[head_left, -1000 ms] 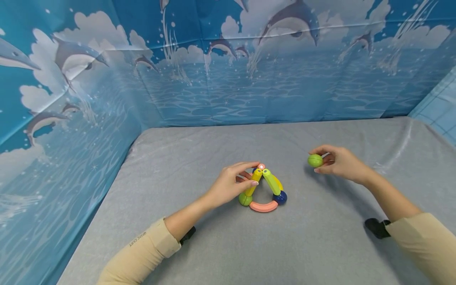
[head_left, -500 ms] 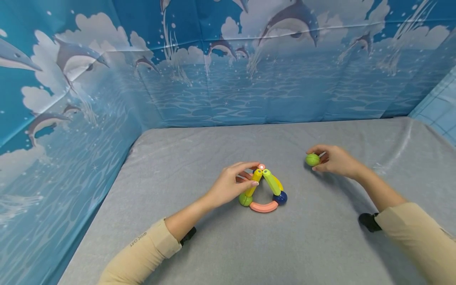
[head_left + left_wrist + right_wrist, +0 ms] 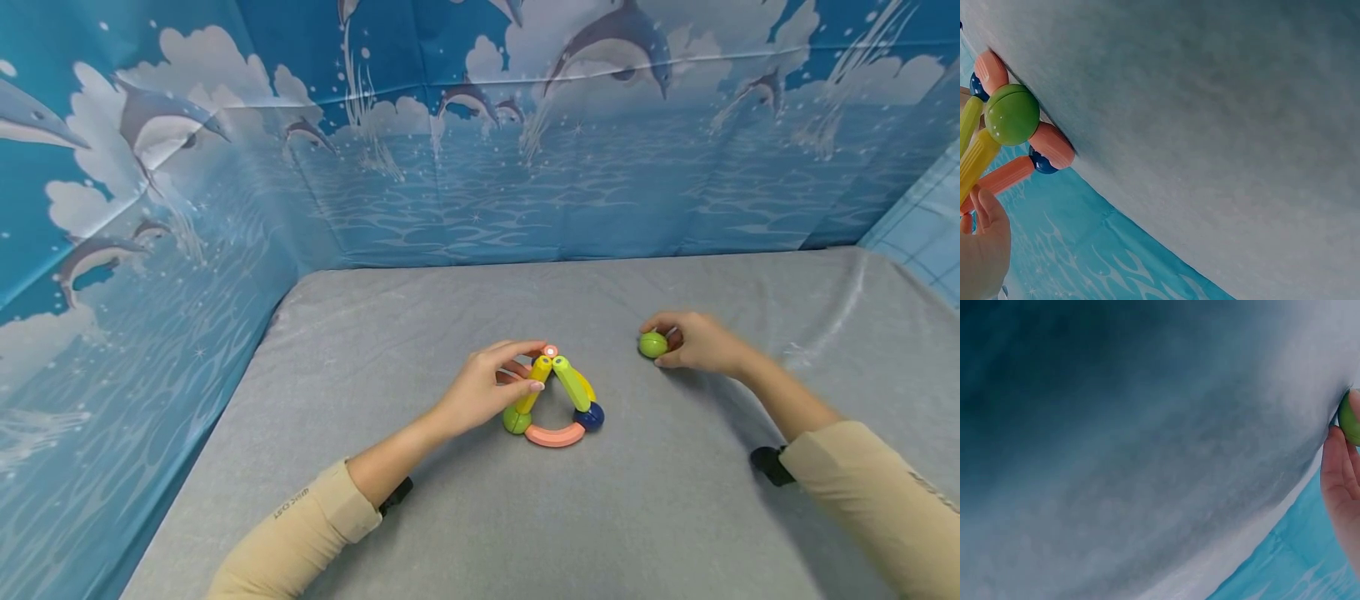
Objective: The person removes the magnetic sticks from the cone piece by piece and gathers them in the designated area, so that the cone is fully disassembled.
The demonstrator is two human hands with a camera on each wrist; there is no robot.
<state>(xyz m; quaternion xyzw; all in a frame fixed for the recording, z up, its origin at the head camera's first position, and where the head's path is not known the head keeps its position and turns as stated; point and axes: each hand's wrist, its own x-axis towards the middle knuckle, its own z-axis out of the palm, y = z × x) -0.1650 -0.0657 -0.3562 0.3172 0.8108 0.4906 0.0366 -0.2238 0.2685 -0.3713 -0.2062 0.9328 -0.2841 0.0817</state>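
Note:
My left hand [image 3: 487,382] holds the upper part of a small pyramid of toy building rods and balls, thumb across the yellow rod [image 3: 528,398] and index finger at the coral rod's round end [image 3: 551,352]. A lime rod [image 3: 572,383] leans against the yellow one at the top. The base shows a green ball [image 3: 1013,114], a navy ball [image 3: 590,416] and a curved coral piece [image 3: 555,436] between them. To the right, my right hand [image 3: 701,342] grips a loose green ball [image 3: 652,345] low at the grey cloth; fingers partly cover this ball [image 3: 1350,422] in the right wrist view.
Grey cloth [image 3: 450,308] covers the table. Blue dolphin-print curtains [image 3: 480,208] hang behind and along the left side. A black strap device [image 3: 771,465] sits under the right sleeve, and another [image 3: 396,496] under the left.
My right hand has moved a little left and down toward the cloth with the loose green ball. The left hand and the pyramid have stayed in place.

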